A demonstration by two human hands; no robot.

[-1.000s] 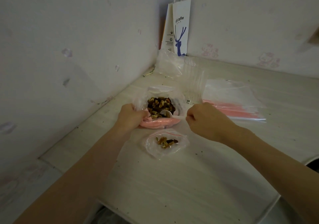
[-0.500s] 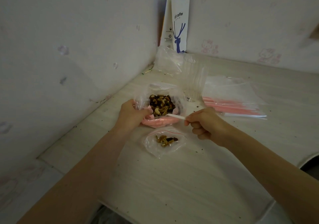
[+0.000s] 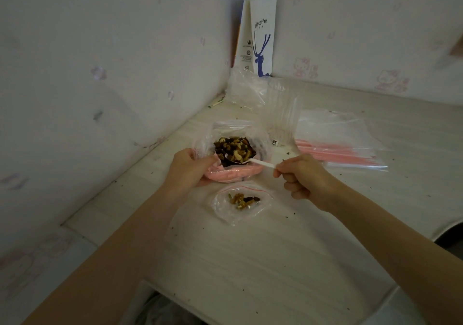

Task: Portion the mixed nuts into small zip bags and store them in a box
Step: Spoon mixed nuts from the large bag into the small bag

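Dimly lit: a room corner, cartoon-cat wallpaper on both walls, pale wood-grain tabletop flecked with crumbs. At the back, against the wall, a white paper coffee bag with a blue deer; to the right, flat, a stack of empty zip bags. Left hand curled round the near rim of the bag of mixed nuts, open at the top. Right hand pinching the handle of a white plastic spoon, bowl among the nuts. Just nearer, a small zip bag lying flat, a few nuts inside.
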